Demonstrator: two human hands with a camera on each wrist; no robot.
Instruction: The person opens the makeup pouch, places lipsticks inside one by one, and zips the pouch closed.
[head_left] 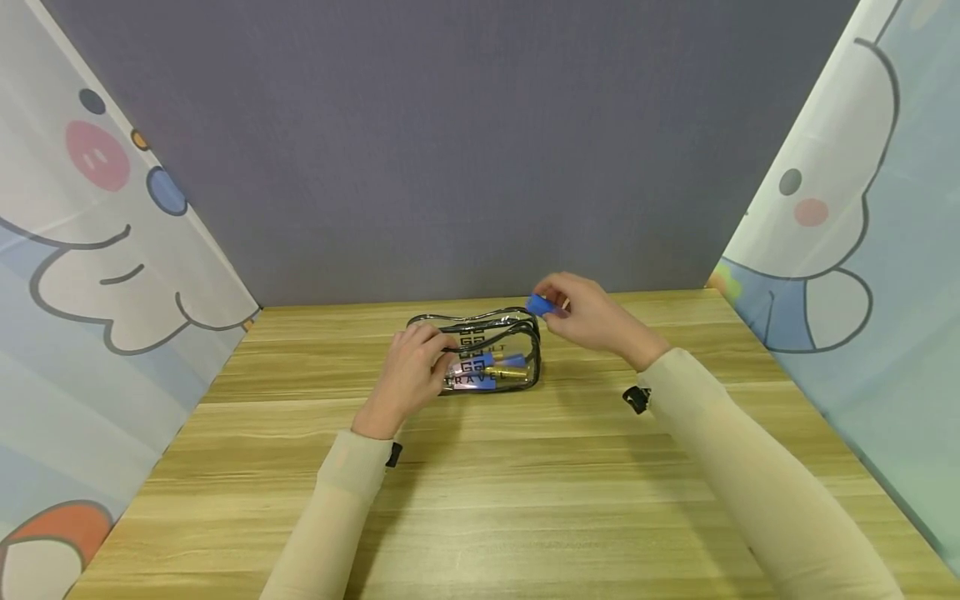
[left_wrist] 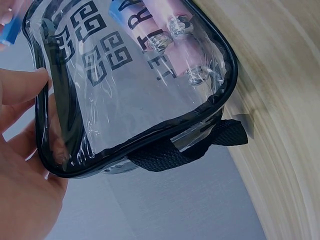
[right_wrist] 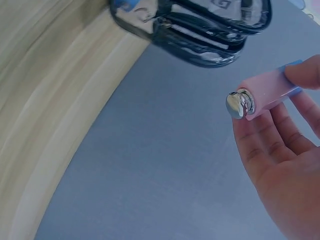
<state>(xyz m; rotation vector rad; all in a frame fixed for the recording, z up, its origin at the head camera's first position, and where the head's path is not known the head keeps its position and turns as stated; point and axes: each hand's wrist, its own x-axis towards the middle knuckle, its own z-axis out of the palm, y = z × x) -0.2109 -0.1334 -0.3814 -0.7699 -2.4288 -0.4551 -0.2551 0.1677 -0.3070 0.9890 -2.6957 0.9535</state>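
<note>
A clear zip pouch with black piping, a black square logo and lettering stands upright toward the back of the table. My left hand grips its left end, thumb and fingers on either side of the upper rim in the left wrist view. Inside lie several small tubes, pink and blue with silvery ends, and one looks gold in the head view. Just beyond the pouch's upper right corner, my right hand pinches a similar pink-and-blue tube, its round metallic end pointing away from the palm.
The wood-grain table meets a grey-purple panel close behind the pouch. Cartoon-printed curtains hang on both sides. A black fabric loop sticks out from one end of the pouch.
</note>
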